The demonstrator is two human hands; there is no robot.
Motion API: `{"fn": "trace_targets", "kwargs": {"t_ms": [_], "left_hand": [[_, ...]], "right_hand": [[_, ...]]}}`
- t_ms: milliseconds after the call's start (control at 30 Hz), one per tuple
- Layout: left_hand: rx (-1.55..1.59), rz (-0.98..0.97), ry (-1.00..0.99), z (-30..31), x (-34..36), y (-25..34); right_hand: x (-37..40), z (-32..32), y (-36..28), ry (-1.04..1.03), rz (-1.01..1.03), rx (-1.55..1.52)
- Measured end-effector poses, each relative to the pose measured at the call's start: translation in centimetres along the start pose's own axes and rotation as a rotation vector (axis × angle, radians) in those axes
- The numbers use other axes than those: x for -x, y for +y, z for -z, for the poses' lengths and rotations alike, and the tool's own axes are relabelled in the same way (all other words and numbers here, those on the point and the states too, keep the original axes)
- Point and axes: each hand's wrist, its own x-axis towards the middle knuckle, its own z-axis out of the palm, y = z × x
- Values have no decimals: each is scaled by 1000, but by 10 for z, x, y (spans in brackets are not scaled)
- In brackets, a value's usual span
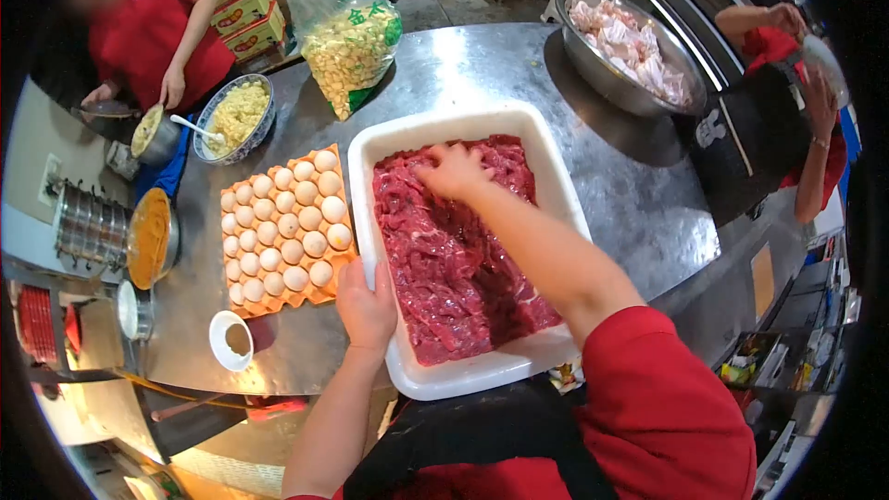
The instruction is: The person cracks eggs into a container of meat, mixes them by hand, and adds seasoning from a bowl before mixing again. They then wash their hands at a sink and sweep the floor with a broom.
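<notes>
Head view: right hand [454, 171] buried in meat [454, 268], grip unclear; left hand [366, 307] grip clamped on tub [482, 372] rim.

Clear plastic bag [347, 37], far edge of the counter: green Chinese characters, one reading 金, the remainder unclear. Yellow cartons [243, 2], beyond the far-left corner: red printing, illegible.

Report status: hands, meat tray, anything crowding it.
Left hand on white rectangular plastic tray's left rim. Right hand dug into raw red sliced meat, far end. Orange cardboard carton of pale eggs close beside tray's left.
</notes>
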Motion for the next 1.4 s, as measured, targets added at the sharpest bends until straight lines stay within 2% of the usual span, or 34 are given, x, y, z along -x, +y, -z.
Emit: {"fn": "trace_targets", "kwargs": {"t_ms": [67,133,200,267,333,400,467,500,533,567,600,633,667,700,733,767,800,833,867,900,967,1000,1067,1133,1200,1267,1333,1400], "left_hand": [[-16,-21,-9,-1,-3,-1],[-28,-6,-1,-1,0,-2],[-4,-46,6,-3,0,-5],[30,-66,25,-5,0,-7],[32,-45,22,-4,0,-6],[38,-42,37,-4,-2,-3],[58,-21,25,0,-3,2],[50,-9,31,1,-2,3],[35,-9,21,1,-1,3],[15,-15,9,1,-3,3],[-6,-17,0,0,-5,2],[2,-10,3,-1,-5,2],[7,-9,-7,0,-3,2],[-18,-24,-37,1,0,2],[-14,2,-47,0,-1,0],[-5,28,-47,-1,-3,-1],[-15,3,-46,-1,-4,-2],[-41,-56,-16,-1,-3,-3],[-61,-116,15,-1,-4,-3],[3,-61,-28,-1,-4,-3],[8,-96,-4,-2,-8,-4],[6,-103,25,-4,-4,-5],[28,27,3,2,-1,3],[15,-29,15,0,-3,1],[15,-3,23,0,-4,-1],[6,-12,23,-1,-3,0],[1,9,1,-1,-4,1],[-3,22,-17,0,-2,2]], "right_hand": [[31,-33,-8,-79,172,120],[75,-59,11,-18,475,205],[130,-34,37,-223,722,319],[175,-5,65,-446,830,347],[174,7,103,-494,777,294],[146,33,116,-458,627,471],[96,42,120,-178,394,355],[61,39,127,6,394,259],[31,47,113,45,255,182],[-3,42,113,156,334,36],[-23,43,96,47,215,-26],[-46,40,78,-195,149,-87],[-46,31,57,-287,122,11],[-14,31,19,-230,9,261],[-9,-1,14,-119,137,331],[2,-18,7,-99,234,305],[16,-18,-4,-300,319,291],[42,-18,-8,-387,431,308],[74,-10,-6,-390,528,293],[102,-15,10,-280,733,311],[148,-5,45,-332,930,335],[162,8,58,-429,945,286],[161,29,79,-586,908,315],[137,58,77,-472,510,504],[83,58,90,1,628,448],[18,45,83,172,571,269],[-47,23,50,-232,384,-95],[-71,-27,8,-377,273,-111]]}}
